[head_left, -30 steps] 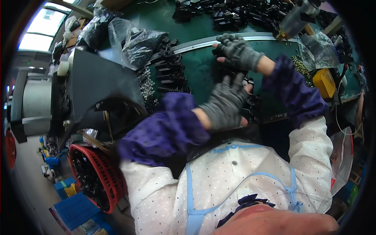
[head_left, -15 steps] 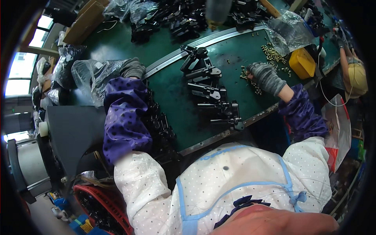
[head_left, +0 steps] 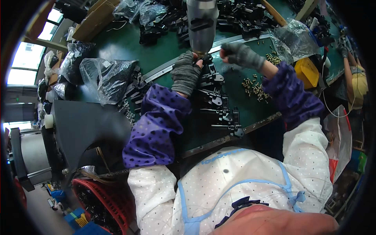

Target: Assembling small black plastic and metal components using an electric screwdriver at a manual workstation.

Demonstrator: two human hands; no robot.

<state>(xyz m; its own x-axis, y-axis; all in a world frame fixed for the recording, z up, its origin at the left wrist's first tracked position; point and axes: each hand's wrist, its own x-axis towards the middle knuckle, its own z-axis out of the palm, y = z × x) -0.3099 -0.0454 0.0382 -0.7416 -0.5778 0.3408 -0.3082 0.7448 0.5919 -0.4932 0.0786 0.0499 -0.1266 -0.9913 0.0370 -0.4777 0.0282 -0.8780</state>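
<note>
Black plastic parts [head_left: 219,105], angular brackets with slots and holes, lie in a row on the green work surface [head_left: 196,133], running from the near edge up toward the hands. Small brass screws [head_left: 252,86] are scattered just right of them. At the far end of the row, the gloved left hand [head_left: 186,72] presses flat on the topmost part, fingers curled over it. The gloved right hand [head_left: 241,54] is closed in a fist beside a hanging grey power screwdriver [head_left: 201,23], whose tip meets that part.

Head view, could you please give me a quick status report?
Left hand gloved, steadying the top black bracket. Right hand closed beside the grey power driver, tip on bracket. Loose screws nearby, nothing blocking.
</note>
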